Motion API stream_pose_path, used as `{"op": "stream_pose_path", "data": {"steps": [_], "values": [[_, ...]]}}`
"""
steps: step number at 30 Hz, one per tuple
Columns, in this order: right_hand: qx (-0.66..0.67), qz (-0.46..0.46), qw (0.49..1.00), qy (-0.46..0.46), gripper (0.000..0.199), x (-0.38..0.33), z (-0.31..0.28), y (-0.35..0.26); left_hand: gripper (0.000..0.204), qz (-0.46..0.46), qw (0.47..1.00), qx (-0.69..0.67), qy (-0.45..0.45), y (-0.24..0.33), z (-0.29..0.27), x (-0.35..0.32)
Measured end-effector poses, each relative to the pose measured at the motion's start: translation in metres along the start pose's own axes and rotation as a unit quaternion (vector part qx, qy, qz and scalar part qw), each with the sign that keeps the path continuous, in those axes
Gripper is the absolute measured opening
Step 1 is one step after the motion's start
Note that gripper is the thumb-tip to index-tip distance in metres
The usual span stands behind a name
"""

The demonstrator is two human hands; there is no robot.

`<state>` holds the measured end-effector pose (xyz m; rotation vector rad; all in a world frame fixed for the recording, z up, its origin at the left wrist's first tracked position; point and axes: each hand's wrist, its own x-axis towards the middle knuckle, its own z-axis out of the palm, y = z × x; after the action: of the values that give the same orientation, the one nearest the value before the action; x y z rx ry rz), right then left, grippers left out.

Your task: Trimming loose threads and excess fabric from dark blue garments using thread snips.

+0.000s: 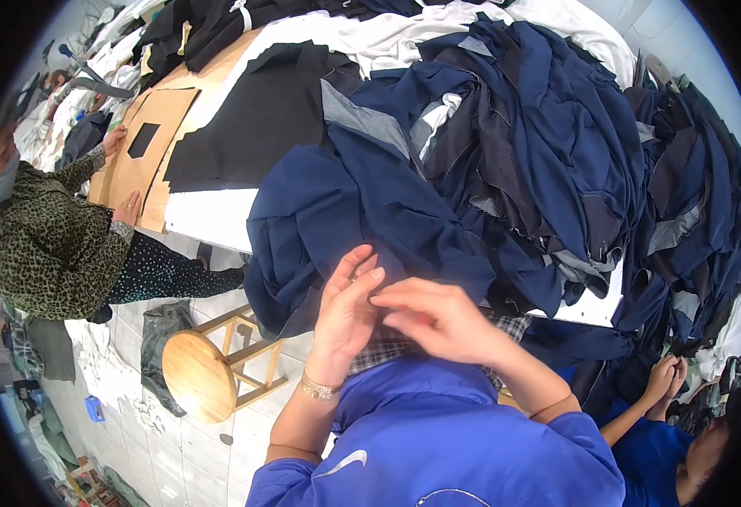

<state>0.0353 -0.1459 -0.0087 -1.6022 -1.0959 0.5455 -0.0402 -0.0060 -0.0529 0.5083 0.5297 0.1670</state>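
Head: stool (199, 374) beside fabric pile (505, 152).

Round pale wooden stool (198, 374) at lower left, standing on the white tiled floor (201, 460). Dark grey bag (161, 338) slumped just beside it. Small blue box (94, 409) on the floor, far lower left. Flat brown cardboard pattern sheet (138, 156) with a square black cloth patch (143, 139) at upper left; a person in a leopard-print top (45, 241) rests both palms on it. Black fabric panel (260, 118) lies upper centre. Another person in blue (666, 460) at lower right.
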Motion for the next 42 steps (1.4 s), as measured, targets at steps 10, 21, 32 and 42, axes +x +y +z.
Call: {"op": "stream_pose_path", "data": {"steps": [10,21,32,42], "values": [[0.22,0.094,0.971,-0.032,0.03,0.043,-0.048,0.016,0.042,-0.015,0.997,-0.002,-0.074,0.012,0.01,-0.004],[0.244,0.105,0.964,-0.018,0.029,0.047,-0.038,0.04,0.037,0.023,0.987,0.068,-0.141,0.017,0.007,-0.002],[0.232,0.048,0.971,0.013,0.022,0.037,-0.033,0.056,0.043,-0.008,0.99,0.039,-0.138,0.019,0.003,0.002],[0.23,0.064,0.971,0.024,0.022,0.037,-0.036,0.052,0.043,-0.001,0.988,0.054,-0.143,0.021,0.003,0.001]]}}
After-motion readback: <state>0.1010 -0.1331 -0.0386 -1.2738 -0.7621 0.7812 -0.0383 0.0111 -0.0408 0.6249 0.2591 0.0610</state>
